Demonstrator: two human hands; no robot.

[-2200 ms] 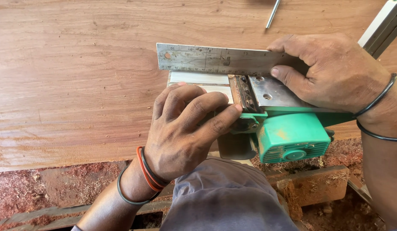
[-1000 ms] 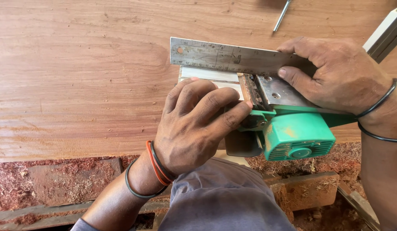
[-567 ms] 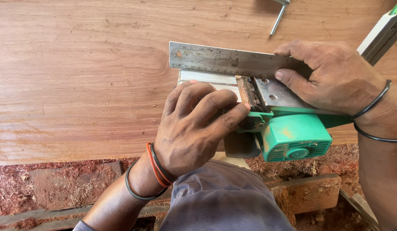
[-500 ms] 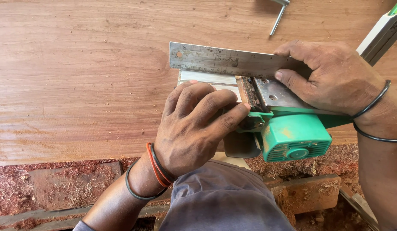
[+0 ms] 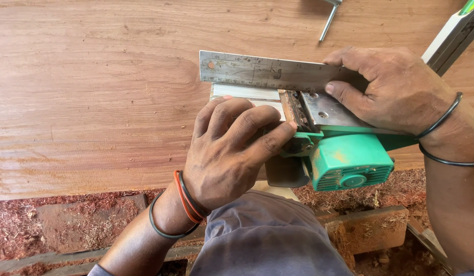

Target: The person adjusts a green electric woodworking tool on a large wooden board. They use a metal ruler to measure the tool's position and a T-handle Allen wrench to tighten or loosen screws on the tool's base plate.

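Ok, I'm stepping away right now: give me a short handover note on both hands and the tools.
Left hand: wrapped over the front of the green electric planer, which lies sole up at the edge of the wooden board.
Right hand: pressing a steel ruler on edge against the planer's metal sole.
A metal key lies on the board beyond.
Done: ruler set across the sole by the blade slot.
Left: cannot tell whether the check is finished; nothing released yet.

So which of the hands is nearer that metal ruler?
Right. The right hand grips the ruler at its end; the left hand rests lower, on the green planer, below the ruler.
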